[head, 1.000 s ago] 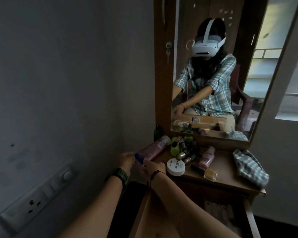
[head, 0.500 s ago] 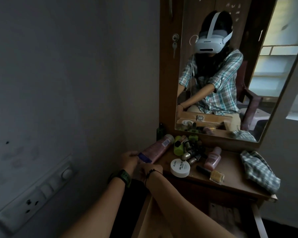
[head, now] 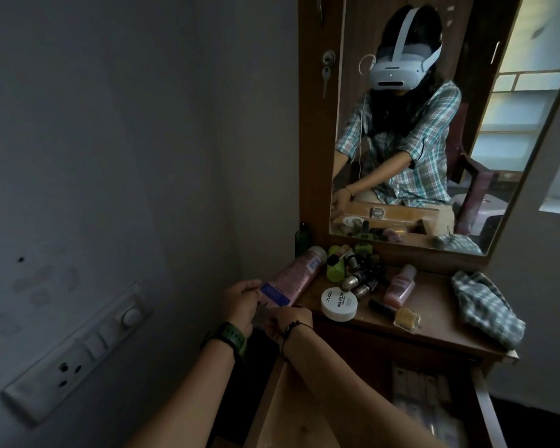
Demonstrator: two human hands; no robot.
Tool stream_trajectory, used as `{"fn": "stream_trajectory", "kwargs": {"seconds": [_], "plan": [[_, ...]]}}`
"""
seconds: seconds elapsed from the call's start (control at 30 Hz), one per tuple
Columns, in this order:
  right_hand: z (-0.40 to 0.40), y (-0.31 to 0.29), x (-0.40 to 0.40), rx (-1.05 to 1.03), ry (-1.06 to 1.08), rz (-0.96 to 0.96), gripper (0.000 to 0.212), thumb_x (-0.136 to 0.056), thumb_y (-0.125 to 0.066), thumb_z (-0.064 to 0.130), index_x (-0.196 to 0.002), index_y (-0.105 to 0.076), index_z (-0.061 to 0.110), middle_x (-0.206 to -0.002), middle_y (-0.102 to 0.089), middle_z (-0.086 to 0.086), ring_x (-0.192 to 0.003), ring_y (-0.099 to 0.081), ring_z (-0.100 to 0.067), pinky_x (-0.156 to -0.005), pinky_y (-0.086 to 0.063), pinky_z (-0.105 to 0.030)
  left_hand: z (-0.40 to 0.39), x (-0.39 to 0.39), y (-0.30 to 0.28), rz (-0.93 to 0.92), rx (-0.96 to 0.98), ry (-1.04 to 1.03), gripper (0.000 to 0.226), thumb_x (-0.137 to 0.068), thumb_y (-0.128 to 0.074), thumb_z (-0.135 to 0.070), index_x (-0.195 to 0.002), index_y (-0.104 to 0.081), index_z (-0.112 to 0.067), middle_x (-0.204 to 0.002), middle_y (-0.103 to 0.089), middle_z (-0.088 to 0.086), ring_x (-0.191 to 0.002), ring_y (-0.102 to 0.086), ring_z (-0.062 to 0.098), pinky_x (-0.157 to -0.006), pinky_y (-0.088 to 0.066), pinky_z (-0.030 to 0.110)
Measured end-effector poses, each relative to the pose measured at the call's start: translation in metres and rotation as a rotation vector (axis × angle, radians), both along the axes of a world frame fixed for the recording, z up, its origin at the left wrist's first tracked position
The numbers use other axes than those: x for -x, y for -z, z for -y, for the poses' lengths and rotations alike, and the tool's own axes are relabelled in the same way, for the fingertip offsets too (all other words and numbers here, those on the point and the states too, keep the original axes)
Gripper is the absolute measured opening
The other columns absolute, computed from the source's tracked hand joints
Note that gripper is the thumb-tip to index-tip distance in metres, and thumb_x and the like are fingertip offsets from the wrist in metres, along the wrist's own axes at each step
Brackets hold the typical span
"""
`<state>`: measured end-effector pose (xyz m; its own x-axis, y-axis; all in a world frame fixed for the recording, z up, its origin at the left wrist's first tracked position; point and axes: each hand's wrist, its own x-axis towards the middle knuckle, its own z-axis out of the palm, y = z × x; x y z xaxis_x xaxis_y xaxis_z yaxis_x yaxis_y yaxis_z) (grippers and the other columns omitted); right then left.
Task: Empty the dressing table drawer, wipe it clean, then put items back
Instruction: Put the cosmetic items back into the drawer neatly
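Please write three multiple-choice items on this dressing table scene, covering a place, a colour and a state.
1. Where does the checked cloth lie?
A. on the tabletop's right end
B. inside the drawer
C. over the mirror

2. What colour is the round nail polish remover tub?
A. red
B. white
C. black

3. How is the drawer?
A. shut
B. taken out
C. pulled open

Answers:
1 A, it sits bunched on the tabletop's right end.
2 B, its lid and wall are white.
3 C, its interior shows below the tabletop.

left hand [head: 241, 302] on pink bottle [head: 291, 279], dressing table [head: 434, 305]
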<state>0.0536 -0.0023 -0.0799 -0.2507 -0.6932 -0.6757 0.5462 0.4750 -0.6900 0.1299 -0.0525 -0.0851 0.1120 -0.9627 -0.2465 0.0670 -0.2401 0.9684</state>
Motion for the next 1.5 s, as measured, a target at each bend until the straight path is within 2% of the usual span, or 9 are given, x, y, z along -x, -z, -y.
{"fn": "stream_trajectory", "kwargs": {"seconds": [0.2,0.43,0.53,0.7,0.8,1.03,1.13,1.23,1.5], "plan": [[-0.009,0.000,0.001,0.022,-0.080,-0.066,0.015,-0.087,-0.057,0.005,-0.102,-0.056,0.001,-0.077,-0.060,-0.012,-0.058,-0.055,-0.018,-0.049,-0.045,-0.024,-0.010,-0.006,0.001,-0.031,0.009,-0.013,0.029,-0.085,-0.046,0.011,-0.107,-0.061,-0.001,-0.092,-0.061,0.014,-0.082,-0.059,0.028,-0.072,-0.051,0.038],[-0.015,-0.006,0.006,0.016,-0.144,-0.134,0.031,-0.083,-0.060,0.003,-0.113,-0.053,0.001,-0.080,-0.059,-0.012,-0.061,-0.055,-0.017,-0.051,-0.046,-0.024,-0.017,-0.005,0.005,-0.065,0.015,-0.017,0.027,-0.086,-0.046,0.011,-0.107,-0.061,0.001,-0.091,-0.061,0.016,-0.073,-0.058,0.025,-0.061,-0.049,0.031],[-0.014,-0.006,0.008,0.010,-0.149,-0.128,0.031,-0.083,-0.061,0.002,-0.113,-0.054,0.001,-0.080,-0.060,-0.013,-0.061,-0.056,-0.017,-0.050,-0.046,-0.025,-0.016,-0.006,0.007,-0.051,0.021,-0.004,0.029,-0.086,-0.046,0.012,-0.110,-0.060,0.004,-0.097,-0.060,0.017,-0.087,-0.057,0.029,-0.073,-0.049,0.038],[-0.016,-0.005,0.012,0.008,-0.130,-0.047,0.026,-0.084,-0.058,-0.001,-0.109,-0.054,-0.001,-0.073,-0.059,-0.012,-0.054,-0.053,-0.016,-0.047,-0.045,-0.024,-0.016,-0.008,0.008,-0.044,0.020,0.033,0.026,-0.086,-0.046,0.012,-0.102,-0.061,-0.002,-0.098,-0.060,0.017,-0.083,-0.058,0.027,-0.060,-0.051,0.030],[-0.016,-0.002,0.015,0.023,-0.102,-0.025,0.018,-0.084,-0.058,-0.001,-0.101,-0.054,0.002,-0.073,-0.060,-0.011,-0.054,-0.054,-0.015,-0.047,-0.046,-0.023,-0.012,-0.010,0.010,-0.017,0.018,0.077,0.021,-0.085,-0.047,0.011,-0.096,-0.061,0.000,-0.104,-0.062,0.020,-0.084,-0.058,0.026,-0.073,-0.050,0.035],[-0.025,-0.002,0.015,0.055,-0.097,0.073,0.015,-0.081,-0.059,-0.004,-0.095,-0.056,0.000,-0.067,-0.059,-0.011,-0.050,-0.053,-0.014,-0.045,-0.045,-0.023,0.006,0.002,-0.017,0.047,0.014,0.307,0.036,-0.097,-0.045,-0.021,-0.131,-0.049,-0.011,-0.129,-0.055,0.013,-0.095,-0.056,0.018,-0.062,-0.047,0.025],[-0.034,-0.006,0.020,0.082,-0.130,0.092,0.012,-0.081,-0.057,-0.005,-0.092,-0.057,-0.002,-0.056,-0.057,-0.008,-0.045,-0.051,-0.013,-0.044,-0.044,-0.022,0.022,0.013,-0.027,0.042,-0.047,0.452,0.047,-0.097,-0.040,-0.036,-0.140,-0.038,-0.018,-0.144,-0.044,0.008,-0.123,-0.048,0.022,-0.087,-0.049,0.036],[-0.047,-0.011,0.027,0.109,-0.169,0.102,0.006,-0.083,-0.053,-0.007,-0.085,-0.057,-0.002,-0.053,-0.055,-0.007,-0.044,-0.049,-0.012,-0.042,-0.041,-0.021,0.042,0.024,-0.027,-0.060,-0.106,0.531,0.057,-0.094,-0.038,-0.046,-0.145,-0.030,-0.021,-0.154,-0.026,0.004,-0.141,-0.027,0.024,-0.116,-0.026,0.044],[-0.061,-0.016,0.038,0.084,-0.260,0.074,0.012,-0.083,-0.050,-0.008,-0.083,-0.060,-0.002,-0.057,-0.056,-0.009,-0.042,-0.050,-0.012,-0.041,-0.040,-0.021,0.079,0.059,-0.022,-0.066,-0.003,0.634,0.054,-0.098,-0.029,-0.043,-0.143,-0.032,-0.012,-0.149,-0.036,0.011,-0.134,-0.039,0.024,-0.114,-0.027,0.037]]}}
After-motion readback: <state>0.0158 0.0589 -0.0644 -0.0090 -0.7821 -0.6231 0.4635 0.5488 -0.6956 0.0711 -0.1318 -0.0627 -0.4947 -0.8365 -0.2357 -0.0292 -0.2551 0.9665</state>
